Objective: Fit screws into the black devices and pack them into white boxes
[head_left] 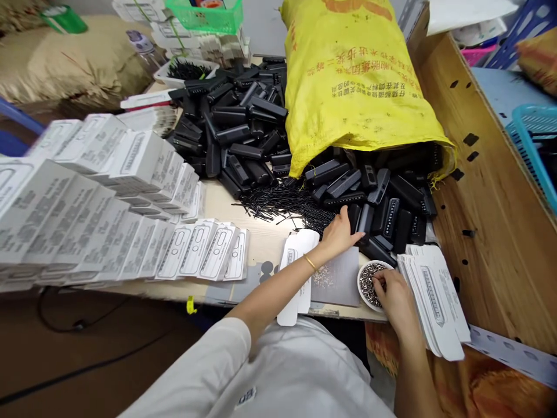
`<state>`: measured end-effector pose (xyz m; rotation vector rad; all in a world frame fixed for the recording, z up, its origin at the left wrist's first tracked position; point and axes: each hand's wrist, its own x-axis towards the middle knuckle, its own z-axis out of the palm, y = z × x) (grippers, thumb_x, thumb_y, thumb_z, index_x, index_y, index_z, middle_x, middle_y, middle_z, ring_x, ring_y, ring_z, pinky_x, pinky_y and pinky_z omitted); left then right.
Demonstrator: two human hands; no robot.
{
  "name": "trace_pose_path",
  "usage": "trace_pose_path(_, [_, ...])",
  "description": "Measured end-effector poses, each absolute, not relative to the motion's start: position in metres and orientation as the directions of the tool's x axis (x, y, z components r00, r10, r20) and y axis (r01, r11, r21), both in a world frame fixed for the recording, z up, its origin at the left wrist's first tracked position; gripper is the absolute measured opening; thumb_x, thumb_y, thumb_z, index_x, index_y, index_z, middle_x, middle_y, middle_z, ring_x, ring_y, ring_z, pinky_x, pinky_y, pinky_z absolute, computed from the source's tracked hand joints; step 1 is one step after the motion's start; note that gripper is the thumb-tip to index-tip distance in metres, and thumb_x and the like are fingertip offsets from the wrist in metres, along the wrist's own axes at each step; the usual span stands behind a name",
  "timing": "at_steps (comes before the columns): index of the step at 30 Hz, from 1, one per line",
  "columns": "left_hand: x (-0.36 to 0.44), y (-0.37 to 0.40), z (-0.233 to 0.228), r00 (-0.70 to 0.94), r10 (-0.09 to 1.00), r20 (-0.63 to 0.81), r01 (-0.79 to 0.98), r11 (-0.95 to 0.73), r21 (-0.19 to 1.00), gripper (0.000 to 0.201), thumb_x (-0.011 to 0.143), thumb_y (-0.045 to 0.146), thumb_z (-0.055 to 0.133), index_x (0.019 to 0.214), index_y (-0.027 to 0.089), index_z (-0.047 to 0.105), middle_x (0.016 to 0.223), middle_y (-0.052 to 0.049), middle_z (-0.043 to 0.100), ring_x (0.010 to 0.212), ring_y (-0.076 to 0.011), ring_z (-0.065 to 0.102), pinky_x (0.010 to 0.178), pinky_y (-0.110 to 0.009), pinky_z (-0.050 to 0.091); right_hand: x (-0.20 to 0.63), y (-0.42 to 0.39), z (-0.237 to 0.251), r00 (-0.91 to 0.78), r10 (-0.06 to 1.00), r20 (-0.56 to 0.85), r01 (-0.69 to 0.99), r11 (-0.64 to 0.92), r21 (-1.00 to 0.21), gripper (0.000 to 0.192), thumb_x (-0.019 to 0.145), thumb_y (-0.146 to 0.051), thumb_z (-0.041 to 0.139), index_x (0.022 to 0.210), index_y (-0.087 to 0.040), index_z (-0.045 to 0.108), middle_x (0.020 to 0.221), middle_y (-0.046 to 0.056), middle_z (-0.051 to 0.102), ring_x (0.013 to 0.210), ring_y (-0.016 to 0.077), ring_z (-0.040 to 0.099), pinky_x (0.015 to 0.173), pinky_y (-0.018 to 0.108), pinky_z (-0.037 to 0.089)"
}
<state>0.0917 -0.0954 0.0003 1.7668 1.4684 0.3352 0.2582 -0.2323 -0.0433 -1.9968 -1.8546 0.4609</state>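
Observation:
My left hand (340, 233) reaches forward onto the pile of black plastic housings (374, 200) spilling from a yellow sack (352, 75); its fingers touch one housing near a heap of thin black pins (282, 206). My right hand (389, 290) dips its fingertips into a small white bowl (364, 273) of tiny metal parts at the table's front edge. Whether it has pinched any is hidden. A grey plate (337, 278) with a few loose metal bits lies between the hands, beside a flat white card sleeve (298, 255).
Rows of folded white printed boxes (87, 197) fill the left of the table. A stack of flat white cards (435, 302) lies right of the bowl. A wooden board (487, 191) walls the right side. More black housings (235, 122) are piled at the back, with a green basket (209, 14) beyond.

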Motion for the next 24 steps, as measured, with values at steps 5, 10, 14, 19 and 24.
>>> trace_pose_path(5, [0.09, -0.073, -0.018, 0.303, 0.891, -0.337, 0.641, 0.071, 0.765, 0.078, 0.081, 0.03, 0.066, 0.143, 0.008, 0.025, 0.114, -0.019, 0.066, 0.11, -0.0298, 0.063, 0.096, -0.039, 0.045, 0.26, -0.232, -0.045, 0.086, 0.996, 0.023, 0.868, -0.064, -0.492, 0.019, 0.085, -0.03, 0.044, 0.074, -0.022, 0.056, 0.077, 0.007, 0.062, 0.073, 0.0233, 0.058, 0.068, 0.037, 0.043])
trace_pose_path(10, [0.091, -0.078, -0.023, 0.309, 0.883, -0.353, 0.678, 0.056, 0.733, 0.07, 0.076, 0.021, 0.066, 0.139, 0.012, 0.035, 0.112, -0.016, 0.068, 0.107, -0.0307, 0.064, 0.091, -0.039, 0.048, 0.257, -0.23, -0.046, 0.108, 0.993, 0.041, 0.857, -0.072, -0.51, 0.024, 0.085, -0.038, 0.045, 0.072, -0.022, 0.057, 0.076, 0.007, 0.062, 0.072, 0.0241, 0.057, 0.067, 0.038, 0.044])
trace_pose_path(14, [0.083, -0.089, -0.019, 0.289, 0.912, -0.292, 0.649, 0.038, 0.76, 0.055, 0.079, 0.015, 0.059, 0.131, 0.016, 0.044, 0.113, -0.012, 0.067, 0.105, -0.0267, 0.064, 0.094, -0.037, 0.047, 0.254, -0.23, -0.037, 0.203, 0.979, -0.023, 0.708, -0.163, -0.687, 0.027, 0.083, -0.045, 0.052, 0.073, -0.021, 0.06, 0.075, 0.006, 0.065, 0.066, 0.0203, 0.057, 0.066, 0.036, 0.046])
trace_pose_path(19, [0.037, -0.111, 0.001, 0.236, 0.972, 0.023, 0.485, -0.138, 0.863, 0.039, 0.074, 0.008, 0.058, 0.112, 0.02, 0.057, 0.115, -0.006, 0.065, 0.108, -0.0196, 0.061, 0.099, -0.032, 0.046, 0.239, -0.226, -0.021, 0.294, 0.936, -0.192, 0.139, -0.241, -0.961, 0.026, 0.076, -0.044, 0.068, 0.085, -0.02, 0.065, 0.085, 0.007, 0.072, 0.075, 0.0184, 0.064, 0.071, 0.034, 0.052])
trace_pose_path(24, [0.0, -0.136, 0.022, 0.097, 0.992, 0.082, 0.336, -0.11, 0.935, 0.029, 0.077, 0.022, 0.066, 0.106, 0.021, 0.059, 0.108, -0.005, 0.067, 0.104, -0.019, 0.063, 0.098, -0.033, 0.046, 0.208, -0.211, -0.017, 0.244, 0.939, -0.244, -0.183, -0.203, -0.962, 0.026, 0.07, -0.042, 0.074, 0.08, -0.021, 0.062, 0.079, 0.004, 0.071, 0.058, 0.0123, 0.057, 0.061, 0.03, 0.05])
